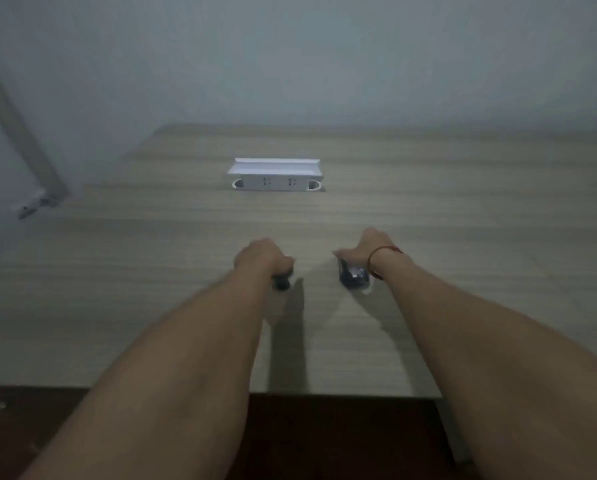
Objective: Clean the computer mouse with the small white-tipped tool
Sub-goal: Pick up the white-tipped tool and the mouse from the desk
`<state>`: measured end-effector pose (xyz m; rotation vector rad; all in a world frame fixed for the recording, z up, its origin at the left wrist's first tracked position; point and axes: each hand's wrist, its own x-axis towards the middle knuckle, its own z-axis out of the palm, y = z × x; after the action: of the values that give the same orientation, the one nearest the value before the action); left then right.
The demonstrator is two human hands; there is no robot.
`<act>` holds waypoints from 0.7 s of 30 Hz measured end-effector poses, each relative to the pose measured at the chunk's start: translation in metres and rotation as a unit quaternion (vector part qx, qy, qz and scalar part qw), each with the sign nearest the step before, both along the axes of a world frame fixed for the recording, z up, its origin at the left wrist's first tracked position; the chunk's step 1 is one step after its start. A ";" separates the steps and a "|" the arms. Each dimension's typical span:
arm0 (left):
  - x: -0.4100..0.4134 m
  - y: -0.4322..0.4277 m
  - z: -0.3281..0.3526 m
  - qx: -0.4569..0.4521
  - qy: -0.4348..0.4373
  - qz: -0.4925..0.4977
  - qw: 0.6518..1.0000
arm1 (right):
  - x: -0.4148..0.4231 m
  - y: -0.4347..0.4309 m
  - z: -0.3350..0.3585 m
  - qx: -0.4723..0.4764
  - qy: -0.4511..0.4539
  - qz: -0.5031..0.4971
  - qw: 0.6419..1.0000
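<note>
Pretty blurry shot, but the mouse (354, 276) is a dark, glossy black thing sitting under the right hand (366, 249), near the middle of the worktop (463, 237). Its long axis seems to run roughly away from the person, tilted a bit, though I can't tell which end is the front. The right hand is curled over its far end, gripping it, with a red string bracelet (381, 254) on the wrist.

The left hand (260, 254) is closed in a fist around a small dark tool (282, 280); only the dark butt end pokes out toward the person, and the white tip isn't visible.

The two hands are near each other but apart. Further back on the wood-grain worktop there's a white pop-up socket box (275, 176), lid raised, well clear of both hands
</note>
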<state>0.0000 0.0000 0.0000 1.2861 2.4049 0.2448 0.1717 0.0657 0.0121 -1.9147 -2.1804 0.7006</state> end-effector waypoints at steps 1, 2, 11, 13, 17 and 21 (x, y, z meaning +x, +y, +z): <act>0.001 -0.003 -0.009 -0.017 -0.003 -0.008 1.000 | 0.001 -0.004 -0.011 -0.003 -0.009 0.004 1.000; 0.003 -0.006 -0.020 0.002 -0.007 -0.016 1.000 | 0.001 -0.006 -0.021 0.005 -0.012 -0.001 1.000; 0.009 -0.013 -0.095 0.169 0.013 0.098 0.981 | -0.003 -0.018 -0.107 0.125 0.131 -0.112 0.977; 0.010 -0.018 -0.098 0.176 0.001 0.119 0.977 | -0.005 -0.023 -0.116 0.153 0.131 -0.122 0.972; 0.012 -0.020 -0.097 0.209 -0.021 0.135 0.968 | -0.011 -0.021 -0.113 0.142 0.142 -0.149 0.968; 0.010 -0.020 -0.093 0.203 -0.046 0.137 0.968 | -0.015 -0.020 -0.108 0.130 0.131 -0.152 0.971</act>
<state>0.0099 -0.0198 -0.0931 1.0611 2.5290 0.8959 0.1567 0.0461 -0.0962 -1.8430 -1.6805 0.5457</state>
